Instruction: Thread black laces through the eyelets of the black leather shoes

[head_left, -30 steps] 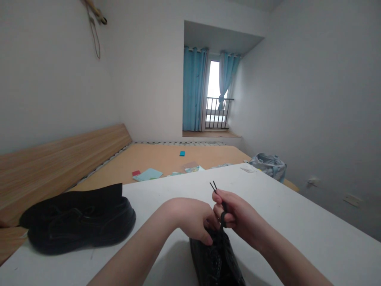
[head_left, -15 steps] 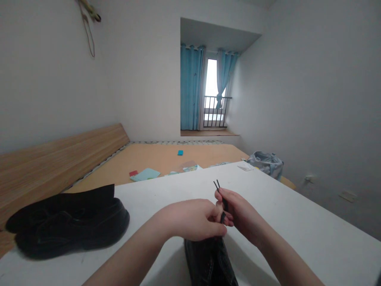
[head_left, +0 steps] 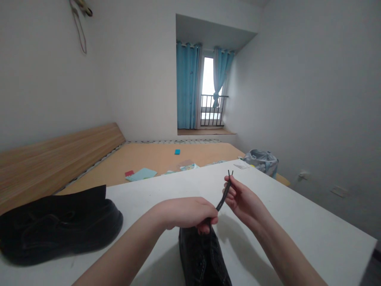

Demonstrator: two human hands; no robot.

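Observation:
A black shoe stands on the white table in front of me, its near end cut off by the bottom of the view. Just above the shoe's far end, my left hand is closed around the lower part of a black shoelace. My right hand pinches the lace near its tips, two thin ends poking up past the fingers. Between both hands the doubled lace runs slantwise. At the left lies another black shoe, with a flat black insole-like piece behind it.
The white table reaches to the right. Beyond it is a tan bed surface with a light blue sheet, a red piece and a small blue item. A grey-blue bag sits at the far right corner.
My right hand has moved up and away from my left, drawing the lace out between them. Earlier the hands touched. The whole view has shifted slightly.

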